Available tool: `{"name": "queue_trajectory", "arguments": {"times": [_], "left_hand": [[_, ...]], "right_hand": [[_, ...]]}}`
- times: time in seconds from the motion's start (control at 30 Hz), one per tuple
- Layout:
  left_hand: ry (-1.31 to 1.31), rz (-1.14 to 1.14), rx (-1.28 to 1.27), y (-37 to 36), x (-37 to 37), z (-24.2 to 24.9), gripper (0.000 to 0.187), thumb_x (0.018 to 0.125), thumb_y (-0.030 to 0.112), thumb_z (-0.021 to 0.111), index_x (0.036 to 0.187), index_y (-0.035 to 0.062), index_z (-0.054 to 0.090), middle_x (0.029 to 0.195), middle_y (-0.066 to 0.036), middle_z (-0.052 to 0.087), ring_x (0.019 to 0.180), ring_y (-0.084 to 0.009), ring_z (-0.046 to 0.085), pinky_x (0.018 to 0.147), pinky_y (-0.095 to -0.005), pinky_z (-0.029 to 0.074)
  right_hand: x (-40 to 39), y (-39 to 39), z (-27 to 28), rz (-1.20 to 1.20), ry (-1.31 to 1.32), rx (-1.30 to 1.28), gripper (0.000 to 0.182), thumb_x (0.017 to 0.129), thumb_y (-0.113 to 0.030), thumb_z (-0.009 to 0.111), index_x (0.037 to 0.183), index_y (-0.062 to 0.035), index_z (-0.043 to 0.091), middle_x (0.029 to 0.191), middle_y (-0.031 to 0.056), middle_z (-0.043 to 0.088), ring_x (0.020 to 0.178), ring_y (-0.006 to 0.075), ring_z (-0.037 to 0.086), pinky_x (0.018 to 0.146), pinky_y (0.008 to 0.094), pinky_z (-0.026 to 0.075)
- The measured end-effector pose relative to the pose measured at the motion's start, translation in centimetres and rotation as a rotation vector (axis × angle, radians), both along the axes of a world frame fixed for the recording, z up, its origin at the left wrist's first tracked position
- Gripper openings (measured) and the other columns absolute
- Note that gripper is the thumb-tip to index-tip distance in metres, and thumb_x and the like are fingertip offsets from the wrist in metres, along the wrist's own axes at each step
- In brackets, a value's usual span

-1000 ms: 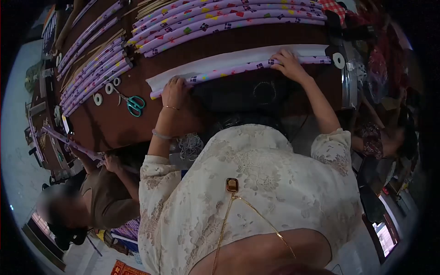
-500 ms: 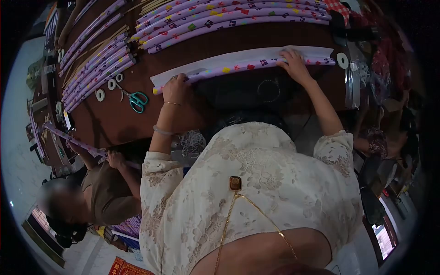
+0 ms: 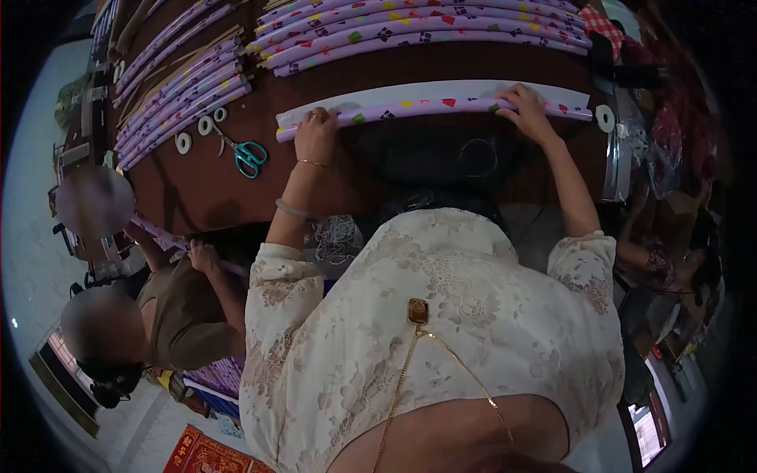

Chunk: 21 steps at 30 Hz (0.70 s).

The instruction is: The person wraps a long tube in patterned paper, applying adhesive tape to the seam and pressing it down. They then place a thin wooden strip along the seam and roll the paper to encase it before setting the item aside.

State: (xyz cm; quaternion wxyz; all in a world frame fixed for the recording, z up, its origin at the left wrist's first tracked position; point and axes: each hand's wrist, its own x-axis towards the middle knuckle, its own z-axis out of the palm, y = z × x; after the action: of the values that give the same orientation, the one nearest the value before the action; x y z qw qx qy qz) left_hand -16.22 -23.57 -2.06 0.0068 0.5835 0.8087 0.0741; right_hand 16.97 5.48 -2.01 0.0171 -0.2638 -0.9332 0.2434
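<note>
Table [image 3: 221, 193] bears, near its edge, a purple paper roll [image 3: 430, 107], probably light, slick and creasable, best held toward both ends, where the left hand [image 3: 316, 135] curls over it and the right hand [image 3: 527, 114] loosely pinches it.

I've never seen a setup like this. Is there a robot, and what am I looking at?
There's no robot, just a person working bare-handed. The camera is worn on their head and looks down, so their lace top fills the lower middle. On the brown table, the left hand and right hand rest on a patterned purple tube, toward its two ends; how firmly they grip, I can't tell. A white strip shows along its far side. Around lie more purple tubes, teal-handled scissors and white rings, probably tape. At the picture's left sits another person.
</note>
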Motion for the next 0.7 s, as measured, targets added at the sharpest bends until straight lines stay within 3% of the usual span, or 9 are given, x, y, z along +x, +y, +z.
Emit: {"name": "queue_trajectory", "arguments": {"times": [0.13, 0.27, 0.37, 0.5, 0.6, 0.7], "left_hand": [[-0.044, 0.093, 0.061, 0.0, 1.1, 0.6, 0.038, 0.076, 0.02, 0.059, 0.11, 0.0078, 0.05, 0.097, -0.009, 0.056, 0.092, -0.027, 0.053, 0.076, -0.0362, 0.047], [-0.102, 0.114, 0.016, -0.4, 1.1, 0.8, 0.031, 0.072, 0.017, 0.062, 0.098, 0.005, 0.052, 0.1, -0.01, 0.056, 0.095, -0.0267, 0.053, 0.08, -0.0341, 0.046], [-0.01, 0.104, 0.05, -1.3, 0.7, -0.9, 0.026, 0.071, 0.014, 0.06, 0.095, 0.0054, 0.053, 0.099, -0.01, 0.057, 0.096, -0.0268, 0.054, 0.078, -0.0336, 0.047], [-0.035, 0.121, 0.063, -1.3, 1.3, -0.7, 0.022, 0.072, 0.011, 0.056, 0.093, 0.0052, 0.054, 0.098, -0.01, 0.057, 0.096, -0.0267, 0.054, 0.077, -0.0331, 0.048], [-0.033, 0.115, 0.125, -1.2, 1.3, -0.8, 0.018, 0.074, 0.011, 0.053, 0.09, 0.0054, 0.055, 0.097, -0.009, 0.058, 0.096, -0.0264, 0.055, 0.076, -0.0334, 0.049], [-0.016, 0.124, 0.185, -1.6, 1.3, -1.6, 0.017, 0.073, 0.011, 0.054, 0.088, 0.0061, 0.057, 0.096, -0.009, 0.059, 0.095, -0.0258, 0.055, 0.076, -0.0333, 0.049]], "right_hand": [[-0.5, 0.7, 0.6, 0.058, -0.023, -0.022, 0.033, 0.079, -0.033, 0.058, 0.102, -0.0098, 0.055, 0.103, 0.0078, 0.05, 0.101, 0.0276, 0.046, 0.09, 0.0394, 0.031], [-1.1, 0.3, 1.2, -0.01, -0.013, -0.121, 0.035, 0.08, -0.032, 0.058, 0.104, -0.0075, 0.053, 0.105, 0.0091, 0.051, 0.103, 0.0285, 0.046, 0.089, 0.039, 0.032], [-1.2, -0.5, 2.3, 0.004, -0.133, -0.164, 0.033, 0.081, -0.031, 0.057, 0.103, -0.0066, 0.052, 0.104, 0.0096, 0.051, 0.104, 0.0289, 0.045, 0.09, 0.0389, 0.031], [-0.4, -0.7, 1.5, 0.022, -0.067, -0.17, 0.032, 0.081, -0.029, 0.057, 0.103, -0.0061, 0.052, 0.104, 0.0099, 0.051, 0.103, 0.0294, 0.046, 0.089, 0.0389, 0.033], [-1.4, -1.7, 2.9, 0.028, -0.159, 0.071, 0.029, 0.08, -0.026, 0.058, 0.101, -0.0058, 0.053, 0.104, 0.0102, 0.051, 0.102, 0.0299, 0.046, 0.087, 0.0377, 0.035], [-4.7, -2.5, 4.2, 0.137, -0.001, 0.255, 0.023, 0.079, -0.023, 0.059, 0.094, -0.0053, 0.057, 0.099, 0.0096, 0.053, 0.096, 0.0289, 0.05, 0.081, 0.0359, 0.04]]}}
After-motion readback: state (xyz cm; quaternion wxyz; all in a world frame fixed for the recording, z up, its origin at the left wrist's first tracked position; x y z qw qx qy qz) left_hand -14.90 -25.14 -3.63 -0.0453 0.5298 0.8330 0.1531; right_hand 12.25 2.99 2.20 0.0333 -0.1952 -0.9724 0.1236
